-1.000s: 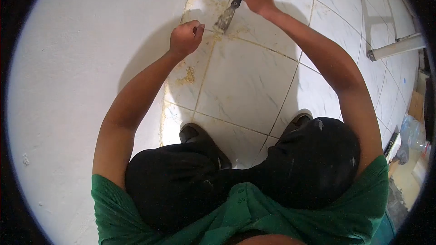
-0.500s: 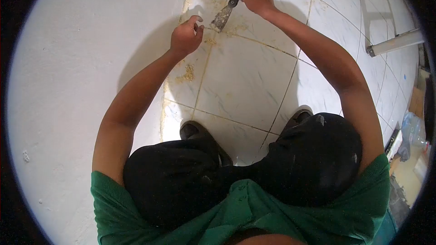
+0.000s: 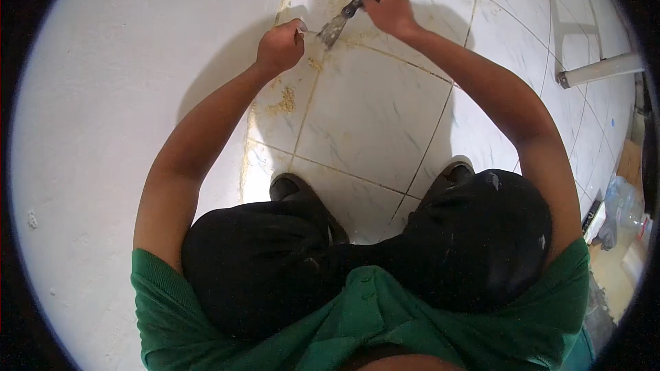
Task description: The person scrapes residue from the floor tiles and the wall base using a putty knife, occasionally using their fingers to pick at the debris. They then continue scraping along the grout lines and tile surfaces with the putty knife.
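Observation:
My right hand (image 3: 393,8) is closed around the dark handle of a putty knife (image 3: 333,31). The knife's metal blade is smeared with pale residue and points down toward the tiled floor, its tip close to a grout line. My left hand (image 3: 280,48) is just left of the blade tip, fingers curled in a pinch. Something pale shows at its fingertips, too small to make out. Yellowish crumbs (image 3: 286,99) lie on the tiles below the left hand, and more yellowish residue runs along the wall's foot.
A white wall (image 3: 124,96) rises on the left. White marbled tiles (image 3: 371,117) cover the floor between my shoes (image 3: 297,191). At the right, a pale metal leg (image 3: 598,71) stands on the floor. Plastic bottles (image 3: 624,203) and other items lie at the lower right.
My right hand has come slightly lower, and the blade has tilted and brightened. My left hand's fingers have closed up, nearer the blade.

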The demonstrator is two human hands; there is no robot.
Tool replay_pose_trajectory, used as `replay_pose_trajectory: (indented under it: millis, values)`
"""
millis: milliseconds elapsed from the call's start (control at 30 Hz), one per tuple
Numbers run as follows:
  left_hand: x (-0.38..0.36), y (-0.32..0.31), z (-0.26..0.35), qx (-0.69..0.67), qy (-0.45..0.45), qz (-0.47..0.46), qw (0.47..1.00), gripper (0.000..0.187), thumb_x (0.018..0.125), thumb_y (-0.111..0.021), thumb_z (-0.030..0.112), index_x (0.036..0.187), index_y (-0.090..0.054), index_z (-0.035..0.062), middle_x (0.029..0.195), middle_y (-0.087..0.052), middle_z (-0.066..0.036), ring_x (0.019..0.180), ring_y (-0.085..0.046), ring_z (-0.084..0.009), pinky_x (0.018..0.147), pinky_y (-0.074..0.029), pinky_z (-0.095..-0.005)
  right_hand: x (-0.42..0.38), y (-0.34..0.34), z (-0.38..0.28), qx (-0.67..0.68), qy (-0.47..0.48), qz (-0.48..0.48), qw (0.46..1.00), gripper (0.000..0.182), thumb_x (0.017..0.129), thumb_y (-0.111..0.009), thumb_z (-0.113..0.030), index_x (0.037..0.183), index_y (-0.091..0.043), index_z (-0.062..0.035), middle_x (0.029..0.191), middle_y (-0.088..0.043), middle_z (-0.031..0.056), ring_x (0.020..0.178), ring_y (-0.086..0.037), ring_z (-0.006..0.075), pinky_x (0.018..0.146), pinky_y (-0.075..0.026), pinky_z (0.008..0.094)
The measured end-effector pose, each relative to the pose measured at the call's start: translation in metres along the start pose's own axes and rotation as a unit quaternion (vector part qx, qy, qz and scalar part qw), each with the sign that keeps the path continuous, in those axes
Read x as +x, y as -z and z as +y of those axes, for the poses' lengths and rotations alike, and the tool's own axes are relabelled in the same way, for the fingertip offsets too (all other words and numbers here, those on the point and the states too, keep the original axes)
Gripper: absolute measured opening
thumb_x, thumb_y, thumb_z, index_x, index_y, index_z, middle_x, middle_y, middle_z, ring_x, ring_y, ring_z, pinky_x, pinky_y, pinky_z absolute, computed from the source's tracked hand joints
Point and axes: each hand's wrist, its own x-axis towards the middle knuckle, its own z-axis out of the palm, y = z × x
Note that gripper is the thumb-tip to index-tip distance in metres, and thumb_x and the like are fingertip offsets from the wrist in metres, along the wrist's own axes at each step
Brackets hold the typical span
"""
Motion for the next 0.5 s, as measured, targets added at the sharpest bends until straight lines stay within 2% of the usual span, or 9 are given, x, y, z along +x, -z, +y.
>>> replay_pose_trajectory:
  millis: [33,133,167,267,333,400,500]
  values:
    - [0.0,-0.002,-0.002,0.002,0.008,-0.006,1.0,0.016,0.078,-0.052,0.012,0.094,-0.056,0.0084,0.077,-0.063,-0.015,0.072,-0.061,-0.0341,0.065,-0.048,-0.0443,-0.004,-0.008,0.006,0.029,0.04,-0.012,0.999,0.032,0.082,-0.061,-0.026,0.098,-0.056,0.0009,0.072,-0.066,0.0099,0.067,-0.066,0.0151,0.064,-0.05,0.0285]
    - [0.003,0.003,0.003,-0.004,0.026,-0.029,0.999,0.017,0.079,-0.051,0.015,0.095,-0.056,0.0086,0.076,-0.063,-0.014,0.073,-0.061,-0.0337,0.066,-0.048,-0.0445,-0.013,-0.016,0.006,0.034,0.029,-0.062,0.997,0.033,0.082,-0.062,-0.025,0.101,-0.055,0.0013,0.072,-0.065,0.0099,0.067,-0.066,0.0147,0.063,-0.05,0.0274]
    - [0.004,0.005,0.006,-0.009,0.032,-0.036,0.999,0.017,0.08,-0.051,0.016,0.095,-0.056,0.0087,0.076,-0.063,-0.014,0.073,-0.061,-0.0336,0.067,-0.048,-0.0445,-0.007,-0.012,0.007,0.072,0.001,-0.074,0.995,0.031,0.082,-0.062,-0.026,0.098,-0.057,0.0006,0.07,-0.065,0.0102,0.067,-0.066,0.0144,0.061,-0.05,0.0271]
    - [0.004,0.007,0.008,-0.04,0.047,-0.051,0.997,0.018,0.08,-0.053,0.018,0.095,-0.056,0.0088,0.076,-0.064,-0.014,0.074,-0.061,-0.0327,0.067,-0.048,-0.043,0.026,0.025,0.012,0.126,-0.093,-0.056,0.986,0.033,0.079,-0.059,-0.033,0.091,-0.059,-0.0023,0.078,-0.064,0.016,0.073,-0.063,0.0269,0.069,-0.048,0.0387]
    - [0.0,0.008,0.007,-0.049,0.045,-0.069,0.995,0.018,0.081,-0.053,0.021,0.095,-0.056,0.009,0.075,-0.063,-0.013,0.073,-0.061,-0.0322,0.066,-0.048,-0.0424,0.053,0.058,0.034,0.013,-0.065,-0.06,0.996,0.032,0.08,-0.058,-0.032,0.094,-0.06,-0.0027,0.079,-0.064,0.0163,0.073,-0.063,0.0287,0.068,-0.049,0.0389]
    - [-0.003,0.008,0.007,-0.052,0.039,-0.07,0.995,0.019,0.082,-0.053,0.023,0.095,-0.055,0.0092,0.073,-0.063,-0.012,0.071,-0.061,-0.0316,0.065,-0.047,-0.0418,0.054,0.089,0.034,0.039,-0.044,0.045,0.997,0.012,0.075,-0.057,-0.011,0.078,-0.058,0.0007,0.061,-0.061,0.0116,0.053,-0.059,0.0189,0.05,-0.047,0.0328]
    - [-0.002,0.007,0.006,-0.048,0.033,-0.047,0.997,0.02,0.084,-0.053,0.027,0.094,-0.055,0.0094,0.069,-0.062,-0.01,0.068,-0.06,-0.0309,0.064,-0.047,-0.0413,0.052,0.103,0.091,-0.128,-0.002,0.055,0.99,0.032,0.08,-0.058,-0.031,0.094,-0.059,-0.0022,0.079,-0.064,0.0169,0.074,-0.063,0.0315,0.068,-0.049,0.0402]
